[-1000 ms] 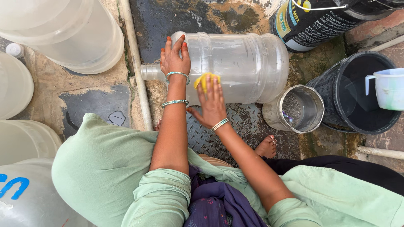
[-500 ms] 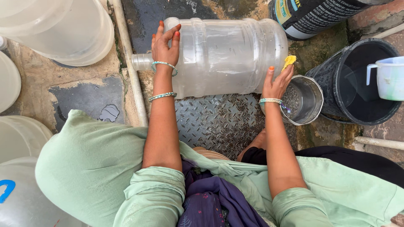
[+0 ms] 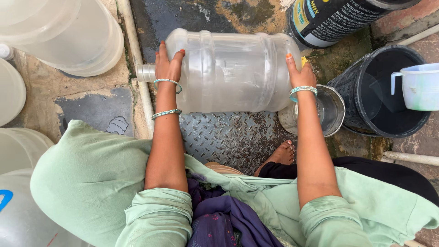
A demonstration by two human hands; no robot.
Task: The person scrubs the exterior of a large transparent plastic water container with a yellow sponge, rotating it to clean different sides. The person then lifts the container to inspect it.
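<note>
The right hand (image 3: 299,75) has moved with its yellow sponge (image 3: 304,61) to the base of the clear jug (image 3: 228,68), fingers closed on it, while the open left hand (image 3: 168,66) presses the shoulder, so the scrubbing now seems to reach the bottom.

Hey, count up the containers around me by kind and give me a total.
Clear water jugs: 5, the one lying under the left hand and right hand at, plus
Black buckets: 1
Dark labelled drums: 1
Metal pots: 1
Pale mugs: 1
Total: 9
</note>
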